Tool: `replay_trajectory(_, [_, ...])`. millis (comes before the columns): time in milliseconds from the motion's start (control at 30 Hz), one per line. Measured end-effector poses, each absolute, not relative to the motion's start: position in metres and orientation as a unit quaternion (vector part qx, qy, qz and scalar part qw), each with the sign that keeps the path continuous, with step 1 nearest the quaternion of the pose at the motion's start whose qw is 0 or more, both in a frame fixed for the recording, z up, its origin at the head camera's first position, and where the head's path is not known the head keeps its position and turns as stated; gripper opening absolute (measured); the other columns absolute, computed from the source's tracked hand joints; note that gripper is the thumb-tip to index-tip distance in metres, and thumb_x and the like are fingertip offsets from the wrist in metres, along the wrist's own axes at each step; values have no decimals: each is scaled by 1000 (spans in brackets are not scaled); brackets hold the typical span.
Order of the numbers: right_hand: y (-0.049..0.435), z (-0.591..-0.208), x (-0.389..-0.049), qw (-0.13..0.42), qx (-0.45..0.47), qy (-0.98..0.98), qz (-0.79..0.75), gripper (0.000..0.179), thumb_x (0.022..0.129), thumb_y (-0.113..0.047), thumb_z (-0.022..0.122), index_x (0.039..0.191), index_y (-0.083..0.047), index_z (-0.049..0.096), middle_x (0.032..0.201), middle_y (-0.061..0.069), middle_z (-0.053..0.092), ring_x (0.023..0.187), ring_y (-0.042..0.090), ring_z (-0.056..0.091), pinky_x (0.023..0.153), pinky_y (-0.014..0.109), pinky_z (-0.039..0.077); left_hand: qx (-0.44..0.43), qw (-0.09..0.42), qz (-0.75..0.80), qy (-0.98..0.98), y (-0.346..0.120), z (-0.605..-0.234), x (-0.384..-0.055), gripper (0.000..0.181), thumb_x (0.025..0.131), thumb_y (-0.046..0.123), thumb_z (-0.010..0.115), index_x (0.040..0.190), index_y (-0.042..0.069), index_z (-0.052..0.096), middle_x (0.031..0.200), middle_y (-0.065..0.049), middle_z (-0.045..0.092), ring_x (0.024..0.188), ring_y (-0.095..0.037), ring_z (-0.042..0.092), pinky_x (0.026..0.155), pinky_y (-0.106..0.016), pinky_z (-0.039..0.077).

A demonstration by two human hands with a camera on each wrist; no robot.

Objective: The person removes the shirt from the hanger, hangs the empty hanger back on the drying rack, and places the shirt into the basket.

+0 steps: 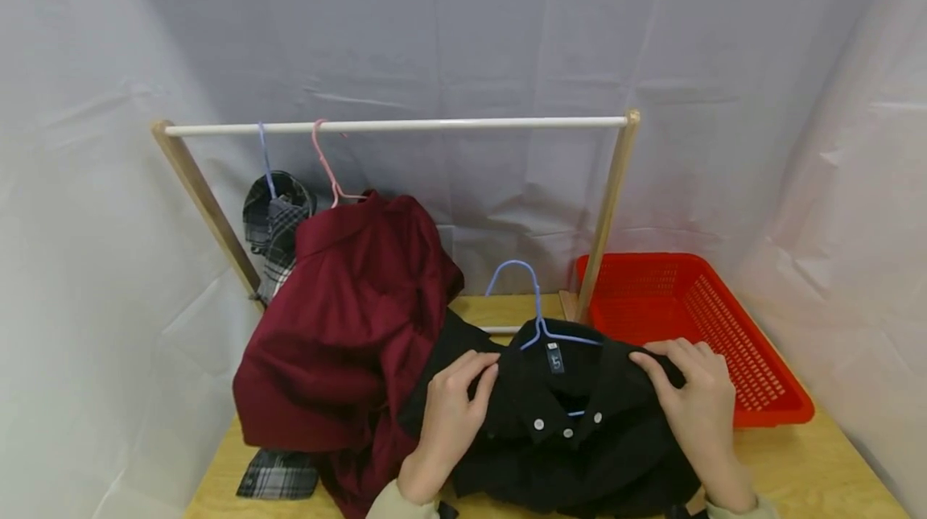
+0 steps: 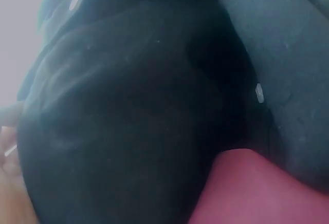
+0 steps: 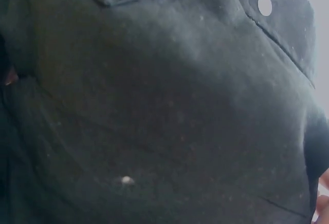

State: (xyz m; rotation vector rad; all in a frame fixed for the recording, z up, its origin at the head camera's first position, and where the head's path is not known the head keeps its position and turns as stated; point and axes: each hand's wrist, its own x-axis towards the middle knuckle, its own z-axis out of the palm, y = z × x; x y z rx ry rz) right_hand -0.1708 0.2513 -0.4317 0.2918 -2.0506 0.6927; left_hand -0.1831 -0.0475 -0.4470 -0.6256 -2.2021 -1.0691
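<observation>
A black shirt (image 1: 623,438) with white buttons and a dark neck label (image 1: 554,358) is on a blue hanger (image 1: 539,310), whose hook stands up out of the collar. My left hand (image 1: 452,410) pinches the cloth at the shirt's left shoulder in the head view. Across the collar, my right hand (image 1: 691,398) pinches the opposite shoulder between thumb and fingers. Both wrist views are mostly filled by the dark cloth (image 2: 118,111); a maroon garment (image 2: 257,193) shows low in the left one. The hanger's arms are largely hidden inside the shirt.
Behind stands a wooden rack with a white rail (image 1: 463,125). From it hang a maroon garment (image 1: 348,302) on a pink hanger (image 1: 326,161) and a plaid garment (image 1: 282,233) on a blue one. A red plastic basket (image 1: 746,342) sits right on the wooden table (image 1: 818,479).
</observation>
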Motion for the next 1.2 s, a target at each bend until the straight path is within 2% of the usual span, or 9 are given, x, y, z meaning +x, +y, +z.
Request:
replay_trajectory(133, [251, -431, -170, 466, 116, -828, 291, 24, 67, -4, 91, 85, -9, 76, 77, 7, 71, 69, 25, 52, 73, 22, 31, -247, 298, -399, -831, -50, -444, -185, 11, 95, 10, 71, 104, 13, 78, 90, 6, 72, 78, -6, 67, 68, -25, 54])
replay_trajectory(333, [255, -430, -170, 459, 116, -829, 297, 23, 68, -4, 91, 85, -9, 76, 77, 7, 72, 70, 26, 53, 77, 18, 31, -267, 276, -394, -835, -56, -438, -187, 12, 97, 15, 70, 107, 15, 77, 91, 7, 72, 74, -3, 66, 66, -22, 53])
replay_trajectory(633, [254, -429, -171, 439, 133, -845, 276, 25, 69, -3, 90, 88, -11, 75, 79, 3, 71, 71, 21, 56, 71, 31, 35, -259, 280, -411, -828, -58, -442, -188, 10, 97, 14, 70, 103, 14, 77, 94, 5, 74, 82, -6, 69, 71, -25, 56])
replay_trajectory(767, [260, -428, -169, 427, 153, -854, 254, 27, 69, -3, 89, 90, -13, 76, 79, 0, 71, 71, 20, 55, 69, 29, 34, -262, 274, -416, -827, -62, -443, -190, 10, 97, 15, 69, 103, 14, 77, 95, 5, 74, 84, -5, 70, 72, -25, 56])
replay_trajectory(867, [272, -426, -166, 396, 164, -870, 244, 27, 73, -3, 87, 93, -15, 75, 83, -2, 70, 76, 16, 54, 73, 26, 36, -259, 283, -421, -822, -67, -444, -192, 10, 97, 13, 69, 103, 14, 77, 95, 5, 74, 83, -5, 69, 72, -26, 56])
replay_trajectory(1000, [292, -426, -159, 333, 149, -896, 253, 21, 87, -5, 77, 104, -17, 73, 96, -3, 71, 89, 14, 59, 86, 10, 38, -248, 298, -428, -817, -71, -446, -194, 10, 95, 9, 71, 101, 13, 77, 94, 5, 74, 82, -6, 69, 71, -27, 56])
replay_trajectory(1067, [298, -428, -156, 320, 144, -903, 250, 16, 94, -6, 71, 106, -16, 70, 98, -1, 71, 90, 16, 63, 87, 5, 36, -246, 297, -429, -817, -72, -446, -195, 10, 95, 9, 71, 101, 14, 78, 94, 5, 75, 83, -6, 70, 72, -28, 57])
replay_trajectory(1200, [303, -433, -156, 351, 158, -897, 217, 5, 100, -7, 63, 101, -9, 67, 88, 2, 68, 79, 22, 63, 76, 17, 45, -250, 300, -424, -818, -71, -447, -197, 10, 95, 10, 71, 102, 13, 78, 93, 4, 75, 82, -7, 70, 73, -29, 57])
